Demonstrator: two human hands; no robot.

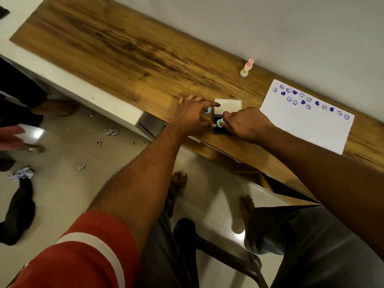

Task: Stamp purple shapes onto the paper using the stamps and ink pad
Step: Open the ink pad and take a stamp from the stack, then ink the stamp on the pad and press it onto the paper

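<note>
Ink pad: ink pad (pixel 216 129) lies open near the desk's front edge, its pale lid (pixel 230 106) just behind it, both hands on top of it.
Right hand: right hand (pixel 247 124) pinches a teal stamp (pixel 219 122) between fingertips and holds it down on the dark pad; it looks like inking.
Left hand: left hand (pixel 193 114) is closed around a second teal stamp (pixel 207 110), just left of the pad, forefinger reaching to the lid.
Paper: paper (pixel 315 129) lies right of the pad, well clear of both hands.
Done so far: a ragged band of purple smiley faces and hearts (pixel 307 100) runs along the sheet's far edge.
Left to do: the near part of the sheet is bare, so I'd judge there is plenty of room for more.
Spare stamps: a pink and cream stack (pixel 246 68) stands behind the pad near the wall, untouched.
Desk: wooden desk (pixel 116 46), bare left of the pad.
</note>
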